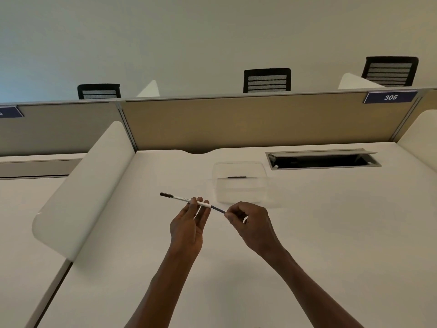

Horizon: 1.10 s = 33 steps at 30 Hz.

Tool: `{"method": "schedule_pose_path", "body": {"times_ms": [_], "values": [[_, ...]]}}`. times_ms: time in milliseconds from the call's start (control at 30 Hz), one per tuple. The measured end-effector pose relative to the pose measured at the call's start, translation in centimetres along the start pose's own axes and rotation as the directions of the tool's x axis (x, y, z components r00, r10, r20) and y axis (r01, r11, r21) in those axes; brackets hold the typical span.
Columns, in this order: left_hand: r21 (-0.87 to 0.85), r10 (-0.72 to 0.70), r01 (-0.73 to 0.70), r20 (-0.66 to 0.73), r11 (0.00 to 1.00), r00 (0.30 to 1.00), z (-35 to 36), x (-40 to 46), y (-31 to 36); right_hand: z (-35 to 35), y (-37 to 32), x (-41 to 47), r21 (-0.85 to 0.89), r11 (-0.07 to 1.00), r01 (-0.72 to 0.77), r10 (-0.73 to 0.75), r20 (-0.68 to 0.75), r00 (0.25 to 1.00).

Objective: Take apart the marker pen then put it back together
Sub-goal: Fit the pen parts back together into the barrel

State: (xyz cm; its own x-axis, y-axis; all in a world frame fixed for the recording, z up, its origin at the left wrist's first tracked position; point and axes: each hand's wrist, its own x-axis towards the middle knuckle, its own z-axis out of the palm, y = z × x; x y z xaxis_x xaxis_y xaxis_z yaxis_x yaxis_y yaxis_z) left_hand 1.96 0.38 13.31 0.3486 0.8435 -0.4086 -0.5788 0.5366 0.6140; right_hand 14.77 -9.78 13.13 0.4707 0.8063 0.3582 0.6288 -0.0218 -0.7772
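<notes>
The slim white-barrelled marker pen (186, 199) with its black end cap sits just below the middle of the frame, held in the air above the pale cream worktop (331, 233) and slanting from upper left down to lower right. A thin dark inner rod (218, 208), which looks like the ink core, sticks out of the barrel's lower right end and bridges the gap between the two hands.

The left hand (189, 223) is closed lightly on the white barrel, fingertips pinching it near the open end, palm turned up toward the camera. The right hand (250, 221) is curled tight, its fingertips clamped on the far end of the dark rod; whatever else it may hold inside the curl is hidden.

Judging by this, the task is partway: the core is partly out of the barrel, but a single moment does not tell whether it is being drawn out or slid back in. The black cap at the upper left end is still on. Either way, some work remains before the pen is whole again.

Beyond the hands, toward the centre right, a clear plastic box (238, 181) rests on the worktop, with a small dark piece (236, 177) inside it, too small to identify. Further right lies an open cable hatch (321, 159), backed by a tan partition (236, 121).
</notes>
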Motion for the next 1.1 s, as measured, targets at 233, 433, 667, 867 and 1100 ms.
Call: {"method": "schedule_pose_path", "body": {"times_ms": [233,433,667,867,1100], "values": [[0.072,-0.040,0.035,0.073,0.997,0.997,0.0,-0.4,-0.4,-0.3,-0.1,0.7,-0.065,0.994,0.085,-0.088,-0.048,0.995],[0.116,-0.071,0.054,0.150,0.992,0.986,0.3,-0.6,-0.8,-0.2,-0.2,1.2,-0.053,0.991,0.120,-0.123,-0.056,0.991],[0.538,0.093,-0.180,0.185,0.824,0.978,-0.1,-1.1,-0.3,-0.7,-0.4,1.5,-0.066,0.987,0.144,-0.149,-0.074,0.986],[0.595,0.517,-0.784,0.734,-0.175,0.441,-0.3,-1.4,0.7,-1.3,-0.8,2.1,-0.067,0.981,0.180,-0.183,-0.048,0.982],[0.434,0.258,-0.853,0.894,-0.291,0.367,0.2,0.3,2.1,-1.4,-1.1,2.4,-0.044,0.976,0.213,-0.212,0.033,0.977]]}}
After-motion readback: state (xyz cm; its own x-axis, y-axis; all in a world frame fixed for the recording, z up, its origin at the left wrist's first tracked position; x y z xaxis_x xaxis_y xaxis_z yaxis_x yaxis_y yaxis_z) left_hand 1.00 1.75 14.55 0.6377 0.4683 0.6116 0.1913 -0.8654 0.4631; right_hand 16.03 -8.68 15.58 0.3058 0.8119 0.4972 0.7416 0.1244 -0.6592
